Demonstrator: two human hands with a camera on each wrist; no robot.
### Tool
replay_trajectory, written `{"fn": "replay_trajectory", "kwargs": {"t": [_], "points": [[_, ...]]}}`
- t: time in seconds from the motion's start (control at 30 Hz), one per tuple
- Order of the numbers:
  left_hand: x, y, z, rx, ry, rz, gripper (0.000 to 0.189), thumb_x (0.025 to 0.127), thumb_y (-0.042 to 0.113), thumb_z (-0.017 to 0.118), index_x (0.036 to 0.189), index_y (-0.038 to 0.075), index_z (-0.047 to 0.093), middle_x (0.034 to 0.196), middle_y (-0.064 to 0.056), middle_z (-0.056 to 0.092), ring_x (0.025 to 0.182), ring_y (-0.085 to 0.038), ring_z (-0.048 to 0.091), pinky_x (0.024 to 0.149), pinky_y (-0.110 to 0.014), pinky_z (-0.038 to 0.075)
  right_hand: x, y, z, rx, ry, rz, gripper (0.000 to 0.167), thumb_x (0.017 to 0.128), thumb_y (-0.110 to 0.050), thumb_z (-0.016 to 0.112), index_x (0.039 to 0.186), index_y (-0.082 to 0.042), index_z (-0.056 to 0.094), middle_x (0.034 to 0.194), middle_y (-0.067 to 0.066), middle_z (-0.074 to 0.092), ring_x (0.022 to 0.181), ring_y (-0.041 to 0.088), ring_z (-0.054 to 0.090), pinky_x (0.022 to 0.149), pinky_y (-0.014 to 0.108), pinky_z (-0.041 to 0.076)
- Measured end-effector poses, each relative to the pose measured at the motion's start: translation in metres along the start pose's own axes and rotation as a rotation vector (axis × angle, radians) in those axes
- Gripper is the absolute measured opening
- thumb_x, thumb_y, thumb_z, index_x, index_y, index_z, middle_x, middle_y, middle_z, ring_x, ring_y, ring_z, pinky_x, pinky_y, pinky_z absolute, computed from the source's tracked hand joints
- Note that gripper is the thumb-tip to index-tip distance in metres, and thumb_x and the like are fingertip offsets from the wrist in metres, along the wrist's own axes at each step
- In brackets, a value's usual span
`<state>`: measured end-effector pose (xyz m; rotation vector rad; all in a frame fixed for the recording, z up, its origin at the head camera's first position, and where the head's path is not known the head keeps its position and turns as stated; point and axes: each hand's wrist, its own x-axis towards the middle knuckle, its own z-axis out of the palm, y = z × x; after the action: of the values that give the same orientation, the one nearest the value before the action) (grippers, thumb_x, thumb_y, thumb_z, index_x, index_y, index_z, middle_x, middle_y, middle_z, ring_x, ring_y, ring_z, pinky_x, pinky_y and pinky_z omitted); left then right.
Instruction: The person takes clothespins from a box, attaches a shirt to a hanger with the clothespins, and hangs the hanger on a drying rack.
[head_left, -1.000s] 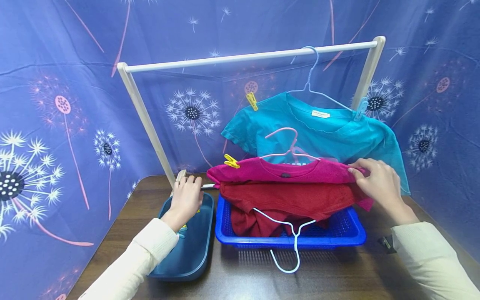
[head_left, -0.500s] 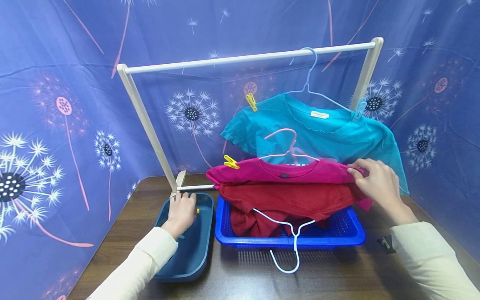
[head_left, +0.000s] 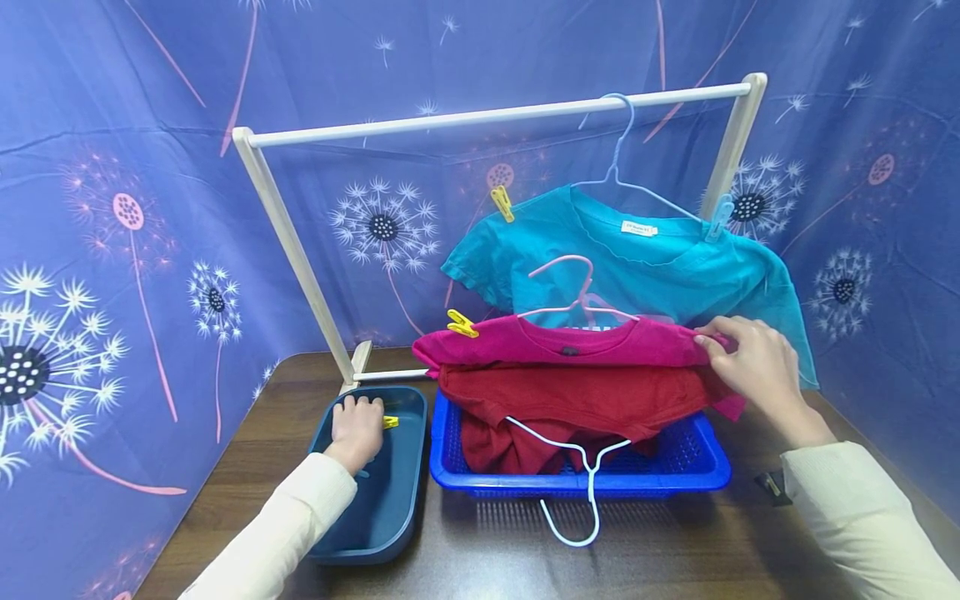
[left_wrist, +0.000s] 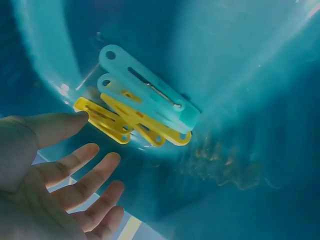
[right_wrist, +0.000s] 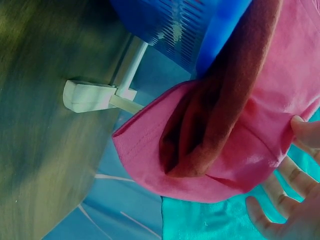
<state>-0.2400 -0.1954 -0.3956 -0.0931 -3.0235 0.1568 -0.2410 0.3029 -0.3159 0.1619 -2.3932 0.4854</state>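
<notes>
Left hand (left_wrist: 42,200): at the lower left, palm showing, fingers spread and a little bent.
Thumb (left_wrist: 55,129): its tip is right by the end of a yellow clip (left_wrist: 104,121); I can't tell if they touch.
Light blue clip (left_wrist: 142,85): on top of the pile, lying on a slant, with a bit of metal and round holes at the ends.
More yellow (left_wrist: 172,136): pokes out from under the blue; one clip or two, I can't tell.
Blue-green tub (left_wrist: 240,75): all around the clips, smooth, with shiny wiggly marks.
Pale strip (left_wrist: 130,227): down at the bottom, past the tub's edge.
</notes>
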Motion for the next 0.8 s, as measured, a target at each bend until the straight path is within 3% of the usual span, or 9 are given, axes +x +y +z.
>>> {"fn": "replay_trajectory", "kwargs": {"t": [0.3, 0.8], "points": [[0.0045, 0.0013, 0.0081, 0.035, -0.057, -0.015, 0.020, 0.084, 0.004, 0.053, 0.102, 0.001, 0.062, 0.094, -0.019, 0.062, 0.090, -0.035, 0.052, 0.078, -0.048, 0.040, -0.0001, 0.0001, -0.0002, 0.004, 0.022, -0.014, 0.008, 0.080, -0.021, 0.065, 0.081, -0.014, 0.068, 0.086, 0.015, 0.068, 0.076, 0.037, 0.055, 0.054, 0.049, 0.036], [0.0073, 0.0025, 0.0110, 0.019, -0.058, -0.017, 0.024, 0.082, 0.003, 0.056, 0.106, -0.001, 0.060, 0.096, -0.018, 0.062, 0.091, -0.036, 0.052, 0.079, -0.049, 0.041, -0.0005, 0.0002, -0.0003, 0.006, 0.012, -0.006, 0.009, 0.081, -0.022, 0.064, 0.082, -0.014, 0.068, 0.085, 0.014, 0.068, 0.078, 0.038, 0.056, 0.055, 0.049, 0.037]]}}
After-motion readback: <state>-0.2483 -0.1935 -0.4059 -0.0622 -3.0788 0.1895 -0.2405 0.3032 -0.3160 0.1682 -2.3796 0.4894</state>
